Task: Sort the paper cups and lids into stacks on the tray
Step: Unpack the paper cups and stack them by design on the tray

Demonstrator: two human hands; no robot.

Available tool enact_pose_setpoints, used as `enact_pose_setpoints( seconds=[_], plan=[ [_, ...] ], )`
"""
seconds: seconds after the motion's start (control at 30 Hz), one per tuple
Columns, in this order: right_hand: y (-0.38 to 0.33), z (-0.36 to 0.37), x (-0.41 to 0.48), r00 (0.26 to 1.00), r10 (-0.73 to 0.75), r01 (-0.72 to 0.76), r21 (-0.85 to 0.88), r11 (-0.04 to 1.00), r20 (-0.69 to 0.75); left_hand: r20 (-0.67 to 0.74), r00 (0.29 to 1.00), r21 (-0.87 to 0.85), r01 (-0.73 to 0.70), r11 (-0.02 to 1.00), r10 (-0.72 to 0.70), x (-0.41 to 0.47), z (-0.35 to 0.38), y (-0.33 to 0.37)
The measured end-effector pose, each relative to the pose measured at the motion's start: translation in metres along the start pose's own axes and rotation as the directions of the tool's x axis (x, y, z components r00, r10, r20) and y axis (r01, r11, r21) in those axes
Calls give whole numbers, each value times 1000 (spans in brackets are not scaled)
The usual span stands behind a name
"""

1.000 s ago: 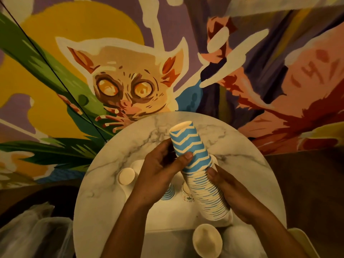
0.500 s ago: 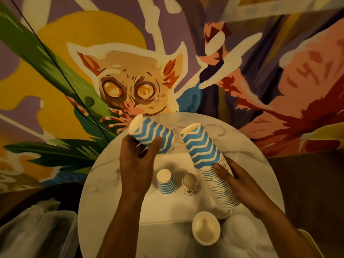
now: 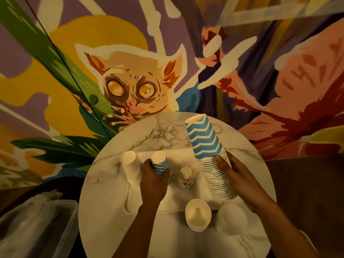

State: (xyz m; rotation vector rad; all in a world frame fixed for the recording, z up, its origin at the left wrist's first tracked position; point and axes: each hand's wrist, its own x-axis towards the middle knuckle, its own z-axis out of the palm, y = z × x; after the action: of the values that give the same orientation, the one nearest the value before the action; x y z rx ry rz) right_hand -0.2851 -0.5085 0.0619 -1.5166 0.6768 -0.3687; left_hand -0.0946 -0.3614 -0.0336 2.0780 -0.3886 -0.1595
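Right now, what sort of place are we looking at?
Probably a café or similar casual eatery, not a lab: a big-eyed animal mural covers the wall, the round table is marble-patterned, and a tall stack of blue zigzag paper cups leans over a white tray.

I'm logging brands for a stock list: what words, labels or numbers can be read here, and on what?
No text can be read in this view.
On the small patterned cup: a print, too blurred to read.
On the tall stack of zigzag cups and the short zigzag stack: pattern only, no lettering visible.
On the mural: painted shapes, no words.
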Motion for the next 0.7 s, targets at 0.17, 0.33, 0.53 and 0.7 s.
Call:
enact_pose_setpoints(
  seconds=[0.17, 0.33, 0.53, 0.7],
  plan=[
    [1, -2, -7, 1000, -2, 2, -39, 999, 12, 42, 998, 107, 50, 993, -55, -4, 4, -8],
    [-3, -1, -17, 999, -16, 18, -59, 998, 42, 30, 994, 158, 99, 983, -104, -22, -14, 6],
    [-8, 5, -27, 993, -45, 56, -100, 993, 107, 321, 946, -571, 226, 789, -39, -48, -60, 78],
    [-9, 10, -38, 984, -57, 80, -138, 987, 166, 472, 852, -644, 160, 748, 225, -71, -71, 107]
  ],
)
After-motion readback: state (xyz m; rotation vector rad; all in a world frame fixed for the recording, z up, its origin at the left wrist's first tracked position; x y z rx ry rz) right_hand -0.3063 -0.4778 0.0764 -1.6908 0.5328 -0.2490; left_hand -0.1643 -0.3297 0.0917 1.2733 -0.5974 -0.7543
